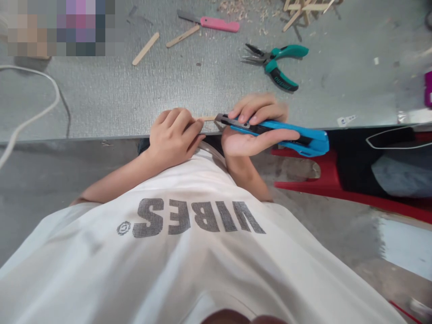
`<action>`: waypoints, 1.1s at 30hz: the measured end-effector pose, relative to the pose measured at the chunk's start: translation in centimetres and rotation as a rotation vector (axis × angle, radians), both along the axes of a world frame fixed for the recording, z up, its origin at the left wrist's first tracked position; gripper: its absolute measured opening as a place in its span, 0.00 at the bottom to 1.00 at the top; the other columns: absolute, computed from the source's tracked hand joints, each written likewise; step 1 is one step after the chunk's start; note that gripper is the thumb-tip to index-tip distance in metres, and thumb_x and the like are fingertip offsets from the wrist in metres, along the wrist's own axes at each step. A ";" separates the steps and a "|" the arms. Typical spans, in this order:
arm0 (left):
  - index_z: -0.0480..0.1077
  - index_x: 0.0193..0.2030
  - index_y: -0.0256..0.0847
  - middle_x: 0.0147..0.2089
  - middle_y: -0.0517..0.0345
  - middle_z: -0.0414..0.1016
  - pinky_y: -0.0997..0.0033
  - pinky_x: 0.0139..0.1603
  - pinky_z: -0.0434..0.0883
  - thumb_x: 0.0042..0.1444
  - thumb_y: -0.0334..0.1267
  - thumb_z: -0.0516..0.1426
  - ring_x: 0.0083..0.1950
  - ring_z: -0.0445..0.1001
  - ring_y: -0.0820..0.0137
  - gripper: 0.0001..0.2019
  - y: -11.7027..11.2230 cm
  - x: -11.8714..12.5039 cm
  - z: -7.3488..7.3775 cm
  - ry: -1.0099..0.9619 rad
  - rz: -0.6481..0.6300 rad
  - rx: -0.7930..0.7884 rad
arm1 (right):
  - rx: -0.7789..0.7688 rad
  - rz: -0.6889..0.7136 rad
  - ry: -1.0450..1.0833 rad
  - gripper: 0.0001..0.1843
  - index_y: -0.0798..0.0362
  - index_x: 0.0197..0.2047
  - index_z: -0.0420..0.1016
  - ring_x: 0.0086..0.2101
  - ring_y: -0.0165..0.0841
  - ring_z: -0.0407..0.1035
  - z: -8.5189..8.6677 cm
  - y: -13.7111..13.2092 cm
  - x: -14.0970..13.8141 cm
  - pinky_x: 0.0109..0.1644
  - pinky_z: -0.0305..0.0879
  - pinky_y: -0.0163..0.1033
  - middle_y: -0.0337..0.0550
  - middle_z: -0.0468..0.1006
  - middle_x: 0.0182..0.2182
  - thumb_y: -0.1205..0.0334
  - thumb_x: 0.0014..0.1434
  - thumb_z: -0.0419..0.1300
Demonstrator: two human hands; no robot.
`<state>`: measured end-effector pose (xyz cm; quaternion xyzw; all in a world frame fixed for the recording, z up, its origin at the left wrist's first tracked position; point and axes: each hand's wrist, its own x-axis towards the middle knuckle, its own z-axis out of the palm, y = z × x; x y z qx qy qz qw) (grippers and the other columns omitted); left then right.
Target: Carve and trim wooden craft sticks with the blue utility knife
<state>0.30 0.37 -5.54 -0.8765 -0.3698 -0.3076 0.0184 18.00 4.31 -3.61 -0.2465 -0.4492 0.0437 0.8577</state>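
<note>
- White T-shirt (189, 265): creased, soft fabric, grey lettering.
- Left hand (175, 132): grip pinching a flat, pale wooden craft stick (209, 119) at the surface's (101, 99) near edge.
- Right hand (240, 143): grip wrapped around a blue utility knife (314, 138), tip at the stick's free end; contact unclear.
- Sound technique, presumably: shallow strokes, left fingers clear.
- Surface grey, finely ribbed; wood shavings (232, 8) thin.

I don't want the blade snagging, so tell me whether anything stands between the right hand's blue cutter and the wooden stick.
Nothing visible: the blue cutter in the right hand has its tip at the wooden stick in the left hand. The pliers lie farther forward.
</note>
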 end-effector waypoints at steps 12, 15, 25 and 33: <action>0.80 0.72 0.49 0.56 0.42 0.81 0.43 0.63 0.73 0.84 0.56 0.53 0.59 0.79 0.48 0.24 -0.3 0.0 1.1 0.046 0.012 -0.107 | -0.091 -0.145 0.064 0.40 0.46 0.32 0.57 0.18 0.29 0.60 1.0 -0.2 -1.2 0.25 0.58 0.37 0.33 0.50 0.26 0.24 0.85 0.35; 0.80 0.72 0.49 0.56 0.42 0.81 0.42 0.65 0.73 0.84 0.56 0.53 0.60 0.79 0.47 0.24 -0.4 0.0 1.2 0.056 0.017 -0.122 | -0.045 -0.156 0.089 0.41 0.46 0.30 0.60 0.18 0.29 0.60 1.2 -0.2 -1.4 0.24 0.57 0.37 0.34 0.52 0.24 0.26 0.87 0.36; 0.77 0.72 0.50 0.58 0.43 0.80 0.39 0.70 0.73 0.84 0.59 0.52 0.65 0.79 0.44 0.24 -0.2 0.0 1.1 0.030 -0.006 -0.178 | -0.054 -0.120 0.061 0.41 0.46 0.32 0.61 0.19 0.28 0.60 1.0 -0.6 -1.4 0.25 0.59 0.37 0.33 0.53 0.25 0.24 0.86 0.38; 0.79 0.71 0.51 0.58 0.42 0.80 0.38 0.69 0.73 0.83 0.60 0.53 0.65 0.80 0.43 0.24 -0.2 -0.1 1.6 0.011 -0.024 -0.229 | 0.020 -0.031 0.099 0.39 0.46 0.33 0.66 0.19 0.28 0.59 1.1 -0.4 -1.5 0.24 0.55 0.36 0.33 0.53 0.25 0.24 0.85 0.46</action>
